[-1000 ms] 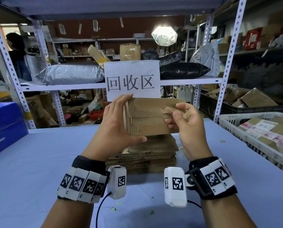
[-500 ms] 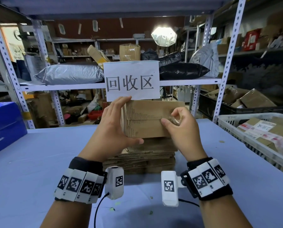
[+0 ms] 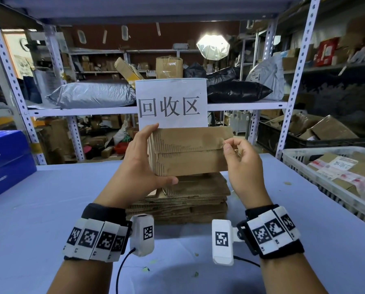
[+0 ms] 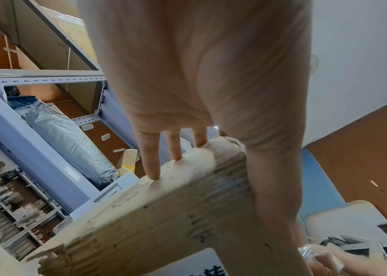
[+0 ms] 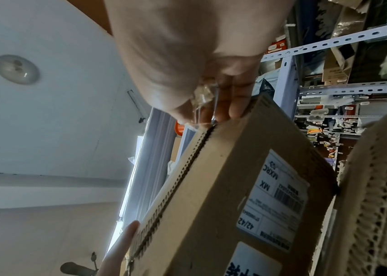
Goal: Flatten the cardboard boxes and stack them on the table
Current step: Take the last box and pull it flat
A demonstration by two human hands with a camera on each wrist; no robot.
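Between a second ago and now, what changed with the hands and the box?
The right hand, which half a second ago pressed on the box's front, has pulled back to the right edge, pinching clear tape. The left hand still grips the small cardboard box above the flattened stack, unmoved.

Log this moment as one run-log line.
left hand: holds box upright | right hand: pinches clear tape at box seam | flattened stack: on table

Shelving: grey metal racks (image 3: 292,85) stand behind my table, cluttered.
Light: a studio lamp (image 3: 213,47) glows.
Wall: brown (image 3: 177,37).
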